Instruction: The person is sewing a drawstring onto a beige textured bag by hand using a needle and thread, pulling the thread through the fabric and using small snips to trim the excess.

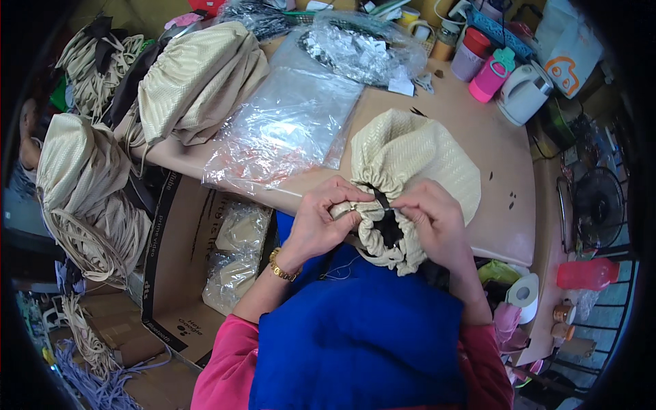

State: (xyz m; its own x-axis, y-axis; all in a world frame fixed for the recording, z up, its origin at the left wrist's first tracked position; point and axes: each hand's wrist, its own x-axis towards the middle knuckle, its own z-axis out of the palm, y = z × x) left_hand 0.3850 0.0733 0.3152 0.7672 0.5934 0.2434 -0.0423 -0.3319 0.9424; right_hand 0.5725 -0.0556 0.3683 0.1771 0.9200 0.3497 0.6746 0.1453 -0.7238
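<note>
A cream woven-textured drawstring bag lies on the near edge of the table, its gathered mouth toward me. Inside the round, ruffled opening dark lining shows, and a short black strip crosses the gathers. My left hand pinches the gathered rim and a cream cord on the left side. From the other side, my right hand grips the rim beside the black strip, thumb and fingers together. Both sets of fingertips nearly meet at that strip. Exactly what lies between them is partly hidden.
Clear plastic sleeves cover the table's middle left. More cream bags are heaped at the left, above an open cardboard box holding wrapped pieces. A white kettle and a pink bottle stand far right.
</note>
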